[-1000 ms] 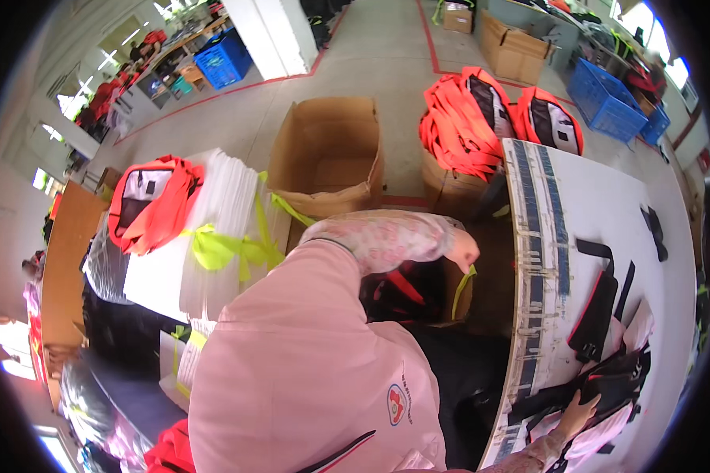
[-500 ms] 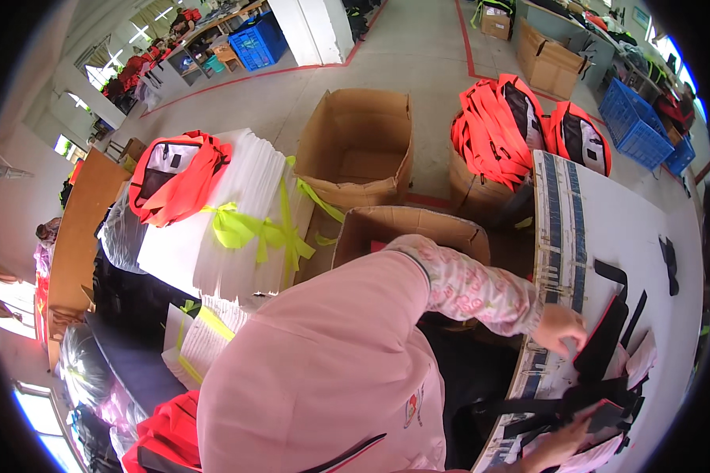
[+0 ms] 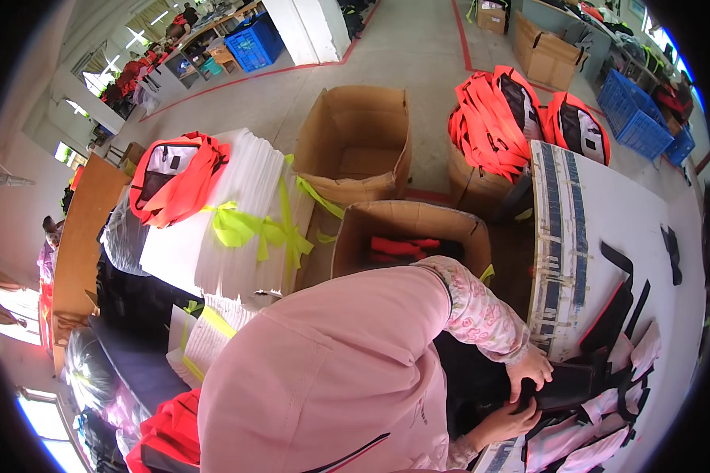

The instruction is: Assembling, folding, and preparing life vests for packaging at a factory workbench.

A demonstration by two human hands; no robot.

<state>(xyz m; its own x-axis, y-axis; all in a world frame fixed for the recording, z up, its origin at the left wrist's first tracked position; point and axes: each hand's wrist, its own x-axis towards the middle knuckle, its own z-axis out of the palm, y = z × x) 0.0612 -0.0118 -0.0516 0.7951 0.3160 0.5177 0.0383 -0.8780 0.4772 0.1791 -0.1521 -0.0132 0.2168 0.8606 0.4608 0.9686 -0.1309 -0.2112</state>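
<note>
Both hands are at the near edge of the white table, on a wide black fabric piece that lies flat with its end over the edge. My left hand, in a floral sleeve, grips its end, thumb bent down toward the other hand. Just below, my right hand has its fingers closed on the piece's lower corner; part of the grip is hidden. Beside them lie several pale pink pieces with black straps. Farther over the table rests a long black padded strip with red edging.
An open cardboard box with red and black items inside stands before me, another open box beyond it. Stacked white sheets tied with yellow ribbon stand left, a red-orange bag on top. More red-orange bags sit beside the table's far end.
My left hand has come down and inward from above the table onto the black piece. My right hand has moved toward the table edge, beside it. The red items in the box are now uncovered.
</note>
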